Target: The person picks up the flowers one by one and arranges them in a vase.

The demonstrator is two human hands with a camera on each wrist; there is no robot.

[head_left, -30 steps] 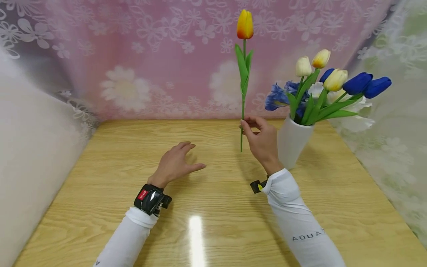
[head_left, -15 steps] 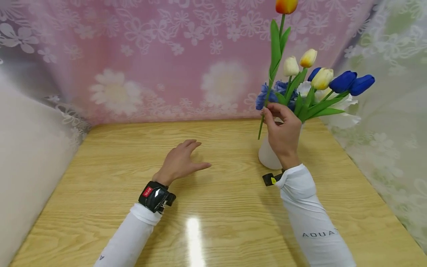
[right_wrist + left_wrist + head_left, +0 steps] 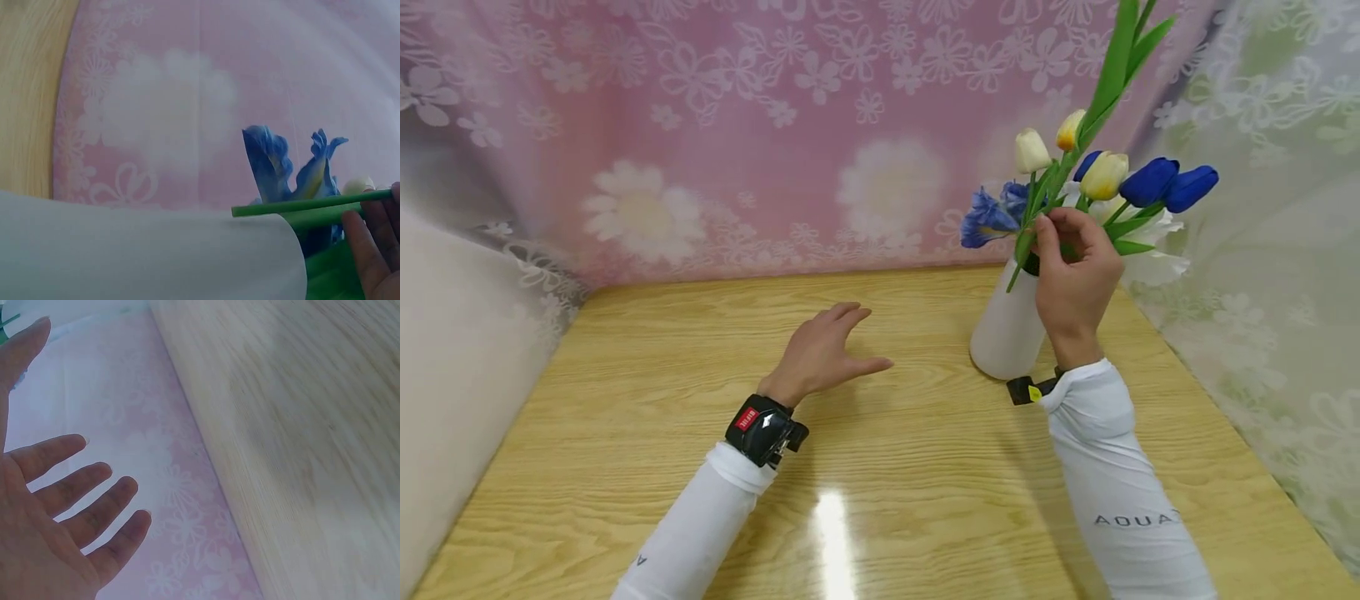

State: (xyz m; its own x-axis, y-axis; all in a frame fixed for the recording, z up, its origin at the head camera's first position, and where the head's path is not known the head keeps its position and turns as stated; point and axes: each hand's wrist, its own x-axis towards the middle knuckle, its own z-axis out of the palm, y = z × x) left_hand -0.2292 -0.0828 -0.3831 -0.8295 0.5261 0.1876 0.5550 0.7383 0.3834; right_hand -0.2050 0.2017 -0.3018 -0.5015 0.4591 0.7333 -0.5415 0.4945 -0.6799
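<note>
My right hand point(image 3: 1078, 279) pinches the green stem of a tulip point(image 3: 1111, 79), which leans up to the right; its bloom is outside the head view. The stem's cut end overlaps the mouth of a white vase point(image 3: 1003, 329). Seen from the right wrist, that stem point(image 3: 300, 205) crosses just above the vase's rim point(image 3: 284, 228). Blue irises point(image 3: 988, 218), cream-yellow tulips point(image 3: 1105, 177) and blue tulips point(image 3: 1152, 183) fill the vase. My left hand point(image 3: 820, 354) hovers over the wooden table, fingers spread and holding nothing, as the left wrist view also shows.
A pink flowered curtain point(image 3: 745, 167) hangs behind the table point(image 3: 910, 467). Pale patterned cloth point(image 3: 1292, 233) lines the right side, and a white surface point(image 3: 467, 350) stands at the left. White petals point(image 3: 1153, 262) stick out at the vase's right.
My right hand has carried the tulip rightward to the vase, and the stem has tilted from upright to leaning right. My left hand has barely moved, still spread.
</note>
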